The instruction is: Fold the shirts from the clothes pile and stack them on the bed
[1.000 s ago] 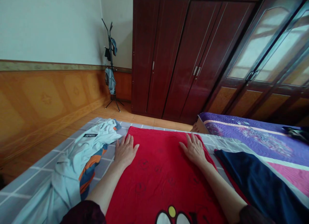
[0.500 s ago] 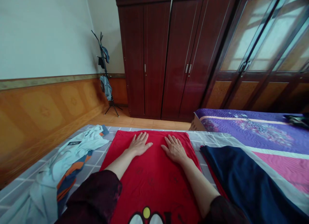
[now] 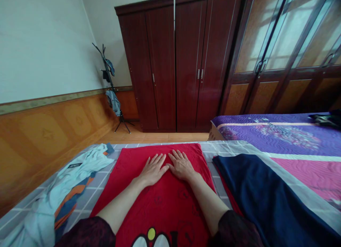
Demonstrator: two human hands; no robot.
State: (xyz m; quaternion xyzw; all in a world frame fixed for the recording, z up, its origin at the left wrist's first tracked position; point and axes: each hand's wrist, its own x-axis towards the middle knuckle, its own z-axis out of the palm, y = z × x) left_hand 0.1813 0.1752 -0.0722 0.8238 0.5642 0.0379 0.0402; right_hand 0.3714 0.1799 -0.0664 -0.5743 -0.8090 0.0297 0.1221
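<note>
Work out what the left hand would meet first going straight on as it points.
The left hand angles inward, so most likely the right hand, close beside it on the red cloth; whether they touch is unclear.

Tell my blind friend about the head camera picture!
The left hand and right hand lie flat, side by side, on a red printed cloth. A pale blue garment lies left, a navy cloth right, on grey checked fabric.

A red cloth (image 3: 165, 200) lies spread flat and lightly creased on the grey checked sheet (image 3: 98, 184), its far edge close to the sheet's far edge, its surface bearing faint dark outlines and, toward the sheet's near side, a printed yellow disc (image 3: 151, 234) beside white black-edged ovals (image 3: 161, 241).
</note>
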